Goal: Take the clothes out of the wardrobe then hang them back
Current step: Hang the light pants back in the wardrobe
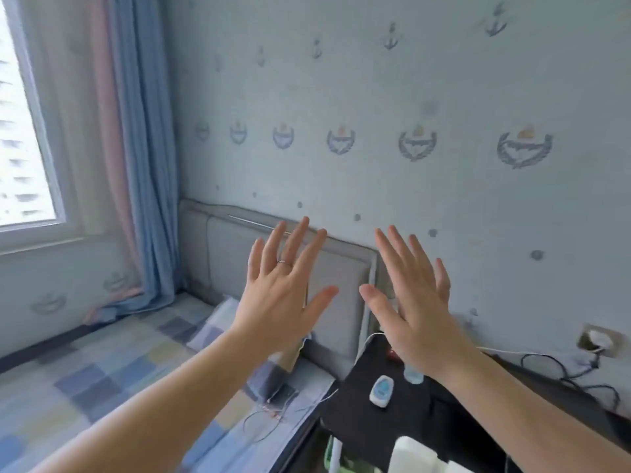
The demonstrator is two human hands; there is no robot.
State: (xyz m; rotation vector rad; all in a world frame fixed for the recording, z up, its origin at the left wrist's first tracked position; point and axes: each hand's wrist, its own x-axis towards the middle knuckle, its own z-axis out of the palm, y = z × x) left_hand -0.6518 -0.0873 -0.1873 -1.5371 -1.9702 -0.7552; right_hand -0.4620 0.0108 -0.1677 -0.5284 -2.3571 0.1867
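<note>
Raised, fingers spread, holding nothing: left hand (285,302) and right hand (415,308), in front of the headboard (341,268). No wardrobe or clothes in view. Clothes likely soft and light, so best taken by the hanger hook.

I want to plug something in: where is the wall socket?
In the head view the wall socket sits low on the wall at far right, right of the right hand.
</note>
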